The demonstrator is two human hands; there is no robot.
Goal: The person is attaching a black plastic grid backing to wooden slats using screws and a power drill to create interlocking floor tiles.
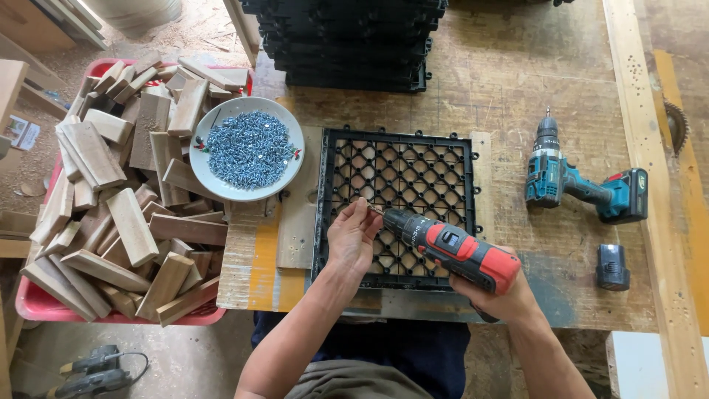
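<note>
The red crate (44,307) runs off the left edge — the screw at the left hand's (353,236) fingertips is too small to make out.

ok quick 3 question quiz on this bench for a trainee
1. True or false: the white bowl of small silver screws sits right of the black plastic grid tile.
2. Which hand holds the red and black cordless drill?
3. The teal cordless drill is: A) lying on the wooden bench B) in the red crate of wood blocks

Key: 1 false; 2 the right hand, while the left hand is at the bit; 3 A
</note>
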